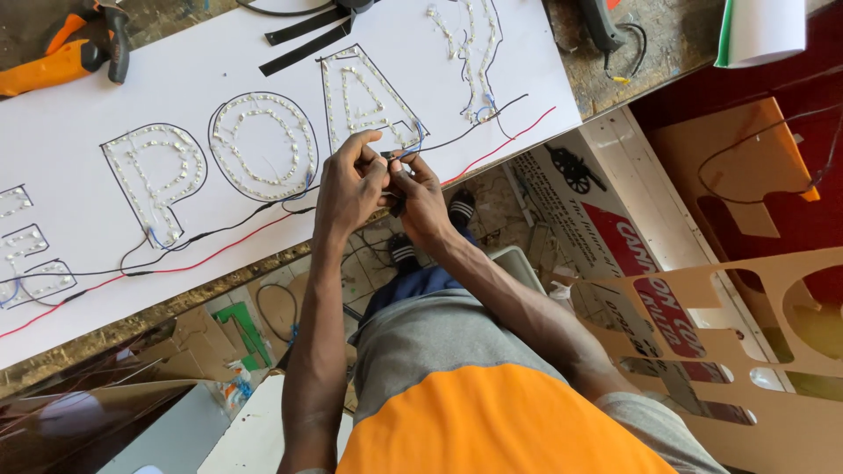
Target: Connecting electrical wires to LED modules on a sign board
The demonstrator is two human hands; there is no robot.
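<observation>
**Both hands pinched on the wires at the board's edge**

Workshop clutter lies all round you: a rough bench (615, 88) carries a long white board (263, 53), and below its edge the floor is strewn with cardboard scraps and offcuts. To your right stand tan panels (773, 351) with letter shapes cut out of them.

On the board, big outlined letters (263, 145) are filled with rows of small pale lights, and a black wire (219, 230) and a red wire (500, 147) run along the near edge, just under the letters, so each letter's short leads can drop down to them.

You have brought both hands together just off the board's near edge, below the triangular letter. Your left hand (349, 186) is clenched in a pinch grip, thumb and fingers closed on the wires where they pass the letter. Your right hand (418, 195) meets it from the other side, fingertips closed on the same small bundle (392, 165); the two hands touch. A blue lead (420, 139) loops down from the letter into that pinch. Holding the work out past the edge seems to give your fingers room on both sides of it.

Orange-handled pliers (70, 53) lie at the far left corner of the board, black straps (303, 39) lie at its top, and a dark tool (601, 22) sits on the bench beyond, all well apart from your hands.
</observation>
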